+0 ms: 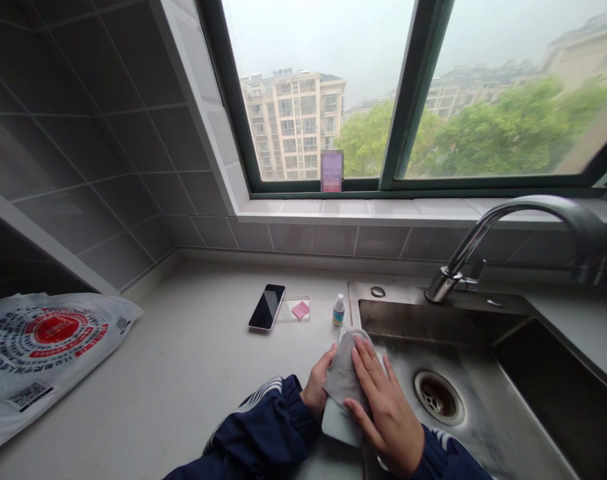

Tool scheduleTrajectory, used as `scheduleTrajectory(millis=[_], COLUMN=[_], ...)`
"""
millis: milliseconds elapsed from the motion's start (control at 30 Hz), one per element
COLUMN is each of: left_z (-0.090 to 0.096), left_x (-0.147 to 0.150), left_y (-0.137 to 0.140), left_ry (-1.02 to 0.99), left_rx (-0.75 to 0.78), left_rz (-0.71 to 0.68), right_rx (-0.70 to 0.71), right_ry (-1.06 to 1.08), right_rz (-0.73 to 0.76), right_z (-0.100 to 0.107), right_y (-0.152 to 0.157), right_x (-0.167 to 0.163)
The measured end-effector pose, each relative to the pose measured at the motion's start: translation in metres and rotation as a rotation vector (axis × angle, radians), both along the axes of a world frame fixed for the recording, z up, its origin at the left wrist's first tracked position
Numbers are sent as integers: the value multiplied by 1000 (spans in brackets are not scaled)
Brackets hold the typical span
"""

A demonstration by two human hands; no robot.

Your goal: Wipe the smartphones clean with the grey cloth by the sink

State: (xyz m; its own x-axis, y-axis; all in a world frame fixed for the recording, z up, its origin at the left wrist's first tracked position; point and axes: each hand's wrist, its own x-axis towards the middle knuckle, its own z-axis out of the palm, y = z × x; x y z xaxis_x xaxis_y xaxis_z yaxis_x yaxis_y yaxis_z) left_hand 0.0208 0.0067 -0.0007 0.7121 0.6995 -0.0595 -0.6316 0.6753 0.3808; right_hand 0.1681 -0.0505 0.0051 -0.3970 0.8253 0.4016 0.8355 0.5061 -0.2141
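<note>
In my left hand (317, 387) is a pale, flat phone (341, 424) with rounded corners, gripped by its left edge and tilted beside the sink. A grey cloth (341, 373) covers its upper part. Flat on the cloth lies my right hand (383, 400), fingers stretched out and pressing down, thumb apart over the phone's lower part. Just beyond the phone stands a small bottle (338, 311) with a white cap. Farther left, a black-screened phone (267, 307) rests on the counter beside a clear phone case (285, 309) with a pink square piece (300, 309) on it.
To my right is a steel sink (476, 373) with a drain (438, 398) and a curved tap (488, 230). A white plastic bag (78, 380) with red print lies on the counter (183, 360) at left. Ahead are a tiled sill (303, 208) and a window.
</note>
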Motion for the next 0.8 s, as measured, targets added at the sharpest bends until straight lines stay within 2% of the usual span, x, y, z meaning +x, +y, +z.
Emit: scheduleTrajectory(millis=[267,467,800], left_z=[13,17,16], left_x=[-2,-3,-4], left_y=[2,2,3], left_ry=[85,75,108], left_rx=[-185,-192,-202], left_rz=[15,-32,-29], right_rx=[-24,-44,-47], right_ry=[-28,-25,0], right_rz=[60,69,74], right_z=[-1,-2,-1], right_y=[-1,-1,-2], right_x=[-1,-2,-2])
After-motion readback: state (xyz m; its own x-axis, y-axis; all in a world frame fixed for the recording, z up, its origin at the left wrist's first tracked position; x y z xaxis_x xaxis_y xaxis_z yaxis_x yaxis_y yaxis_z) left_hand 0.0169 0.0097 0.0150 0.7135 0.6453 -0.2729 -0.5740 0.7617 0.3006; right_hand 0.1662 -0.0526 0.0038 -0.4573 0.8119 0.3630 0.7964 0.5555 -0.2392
